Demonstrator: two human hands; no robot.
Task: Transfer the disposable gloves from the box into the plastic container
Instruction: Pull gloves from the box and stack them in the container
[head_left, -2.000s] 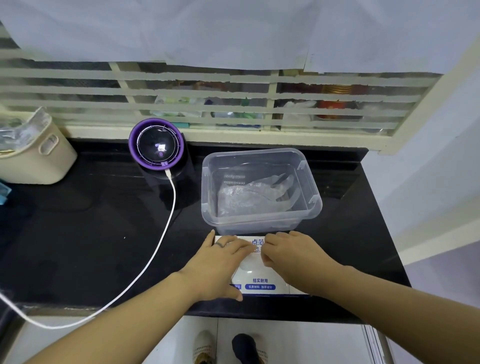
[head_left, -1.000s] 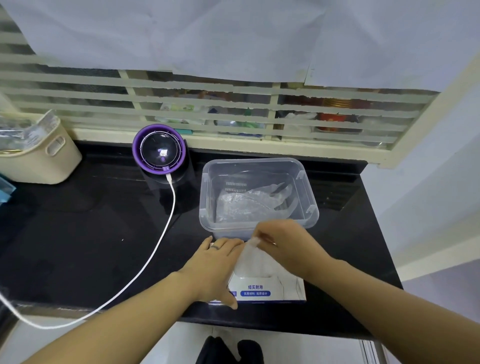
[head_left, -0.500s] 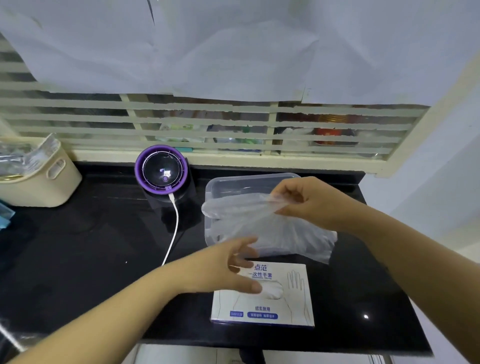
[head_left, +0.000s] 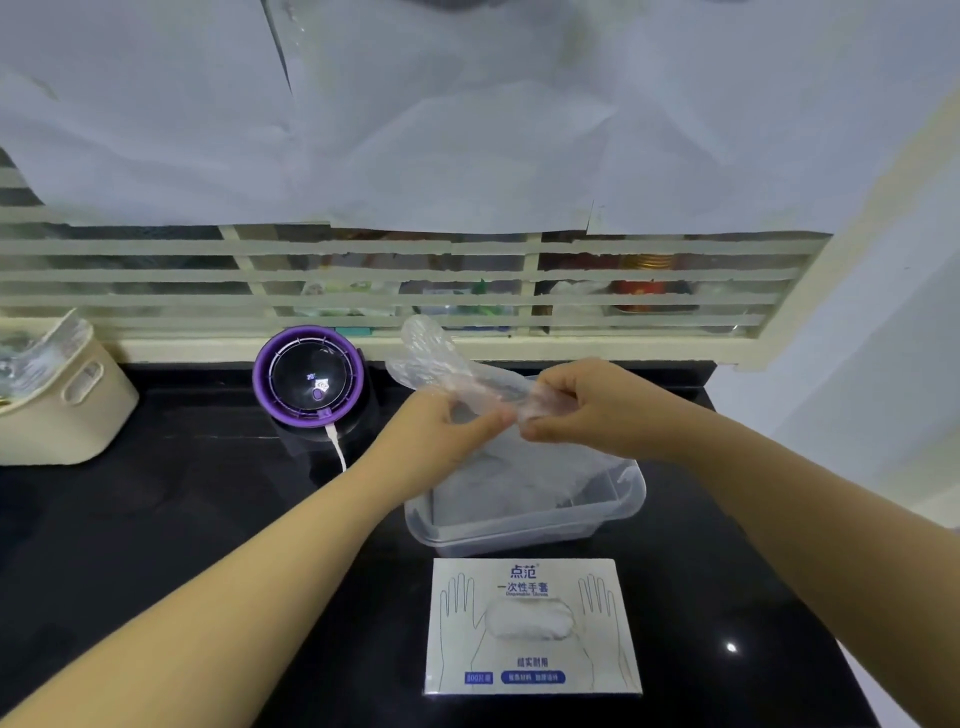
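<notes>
Holding a clear glove (head_left: 441, 364) up over the far half of the plastic container (head_left: 524, 532), pinching it with the left hand (head_left: 447, 423) and the right hand (head_left: 589, 410), both with thumb and fingers curled tight onto the film and nearly touching each other. Letting the glove's rounded end stick up and leftward past the left hand, in front of the window grille (head_left: 363, 275), and letting more film hang from the hands down into the container. Looking through that film at crumpled clear gloves (head_left: 514, 486) lying on the container's bottom, without being able to tell where the held glove ends or how many are lying there. Looking down at the glove box (head_left: 535, 670) lying flat on the black counter (head_left: 156, 519) just in front of the container, apart from it, and showing a white wad of gloves (head_left: 530, 621) in its oval opening. Seeing a round purple device (head_left: 309, 376) left of the container by the back edge, trailing a white cable (head_left: 338, 454) toward the left forearm, and a beige basket (head_left: 78, 410) at the far left, holding something shiny and unclear. Finding bare counter between basket and left arm, and a narrower strip right of the container and box, running to the counter's right edge.
</notes>
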